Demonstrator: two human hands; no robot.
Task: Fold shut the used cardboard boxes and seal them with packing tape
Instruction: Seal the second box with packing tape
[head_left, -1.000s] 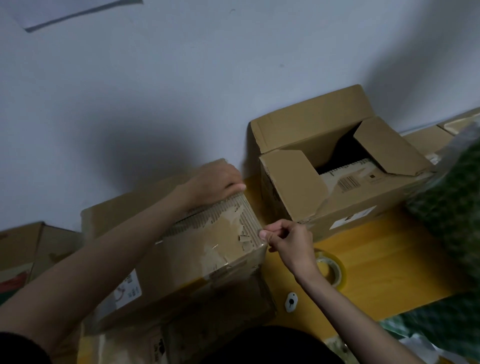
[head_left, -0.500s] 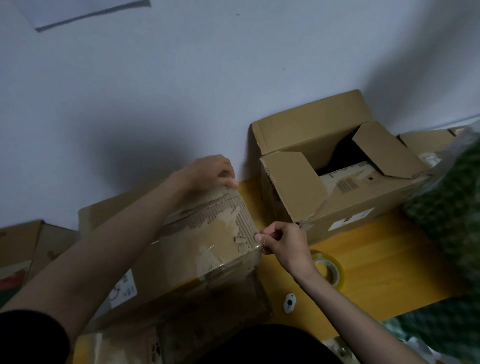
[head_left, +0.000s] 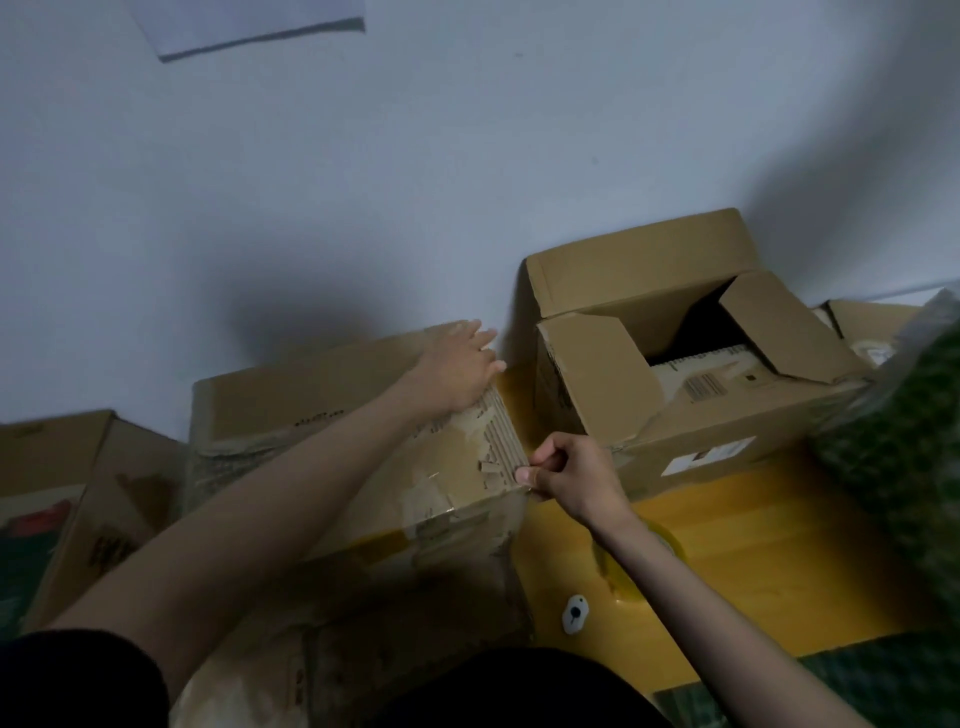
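First box folded, sealing under way

Your left hand (head_left: 460, 371) presses flat on the near box (head_left: 332, 447); your right hand (head_left: 569, 475) pinches its corner edge; the far box (head_left: 691, 374) gapes open.

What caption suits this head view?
Left hand flat on a worn box, right hand pinching its corner; an open box waits beside.

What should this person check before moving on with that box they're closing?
1. Flap held down: left hand lies flat on the closed box: ok.
2. Tape end gripped: right hand pinches at the box's corner; clear tape itself: cannot tell.
3. Tape roll within reach, beside the right wrist: ok.
4. Surface fit for sticking: top is torn and ragged: not ok.
5. Open box ready next: flaps still up: not ok.
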